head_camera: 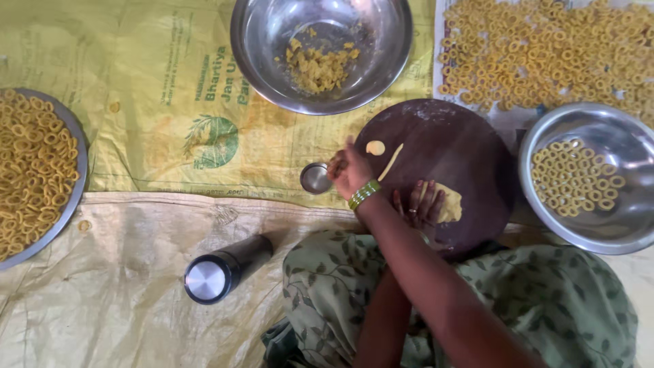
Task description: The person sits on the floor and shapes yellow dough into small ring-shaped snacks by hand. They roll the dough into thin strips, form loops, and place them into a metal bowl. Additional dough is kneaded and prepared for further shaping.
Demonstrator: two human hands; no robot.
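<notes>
A round dark wooden board point(470, 146) lies in front of me. On it are a small dough disc point(375, 147), a thin rolled dough strip point(391, 161) and a flat yellow dough lump point(451, 203). My left hand point(417, 204) rests flat on the board with fingers spread, touching the lump's left edge. My right arm, with a green bangle, crosses over it. My right hand point(349, 170) hovers at the board's left rim with fingers bunched, right next to a small steel cup point(315, 178). Nothing shows in it.
A steel bowl point(259, 41) with crumbly yellow dough stands at the top. A steel bowl point(633, 232) with several dough rings is on the right, a steel plate point(81, 163) of rings on the left, and more rings on a sheet point(545, 48). A dark steel-capped flask point(225, 269) lies near my knee.
</notes>
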